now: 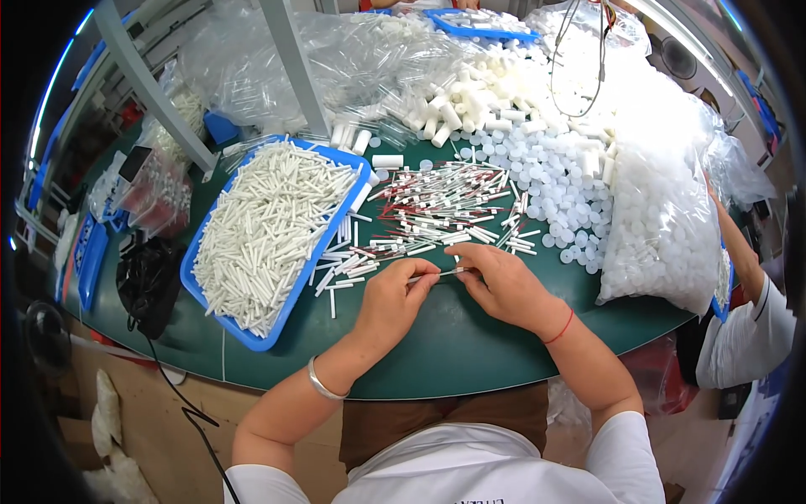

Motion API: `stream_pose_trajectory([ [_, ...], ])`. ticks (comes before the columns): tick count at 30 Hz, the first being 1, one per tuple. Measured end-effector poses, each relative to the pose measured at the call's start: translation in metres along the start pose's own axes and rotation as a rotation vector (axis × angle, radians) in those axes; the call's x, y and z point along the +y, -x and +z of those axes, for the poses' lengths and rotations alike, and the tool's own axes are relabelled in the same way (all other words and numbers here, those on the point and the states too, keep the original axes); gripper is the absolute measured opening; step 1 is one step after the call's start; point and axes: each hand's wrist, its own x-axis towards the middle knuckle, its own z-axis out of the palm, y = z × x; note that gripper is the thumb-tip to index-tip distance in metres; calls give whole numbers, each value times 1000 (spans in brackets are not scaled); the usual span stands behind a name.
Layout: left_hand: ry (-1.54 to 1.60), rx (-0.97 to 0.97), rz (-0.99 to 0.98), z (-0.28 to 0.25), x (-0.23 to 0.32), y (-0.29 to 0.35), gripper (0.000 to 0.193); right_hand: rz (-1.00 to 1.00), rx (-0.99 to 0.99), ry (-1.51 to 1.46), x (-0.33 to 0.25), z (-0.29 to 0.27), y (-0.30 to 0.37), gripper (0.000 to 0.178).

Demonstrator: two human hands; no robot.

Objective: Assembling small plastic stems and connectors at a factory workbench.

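Left hand: my left hand (pixel 393 296) rests on the green table (pixel 453 344), fingers curled narrow, thumb and forefinger pinched on one end of a thin white stick (pixel 441 273).
Right hand: my right hand (pixel 504 281) lies just beside the left, fingers bent, fingertips closed on the other end of the same stick.
Stick position: the thin white stick lies level between my two hands, just above the table surface, at the near edge of the loose pile.
Wrists: a silver bangle (pixel 322 382) sits on my left wrist; a red cord (pixel 561 328) circles my right wrist.
Loose pile: a spread of white sticks with red tips (pixel 437 210) lies on the table directly beyond my hands, touching nothing I hold.
Blue tray: a blue tray (pixel 267 338) to my left is heaped with plain white tubes (pixel 260 231); it sits near the left hand but apart from it.
Caps: small round white caps (pixel 554 185) cover the table beyond and to the right of the pile.
Bag: a clear bag of white parts (pixel 663 227) stands well right of my right hand.
Short cylinders: thicker white cylinders (pixel 457 109) are heaped at the far side.
Black item: a black bag (pixel 149 281) with a cable lies left of the tray.
Co-worker: another person's arm in a white sleeve (pixel 747 336) is at the right edge, well apart from my hands.
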Motion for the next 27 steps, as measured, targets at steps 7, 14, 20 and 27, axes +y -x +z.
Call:
stream_pose_trajectory([
  [7, -112, -47, 235, -1, 6, 2, 11, -9, -83, -123, -10, 3, 2, 43],
  [14, -104, -235, 297, -4, 18, -25, 18, 22, 34, -148, -1, 2, 7, 20],
  [20, -195, 6, 238, 4, 22, -89, 17, -86, 330, 150, 10, -17, -3, 13],
  [27, -571, 17, 435, 58, -6, -202, 16, 343, 667, -591, 31, -45, -2, 10],
])
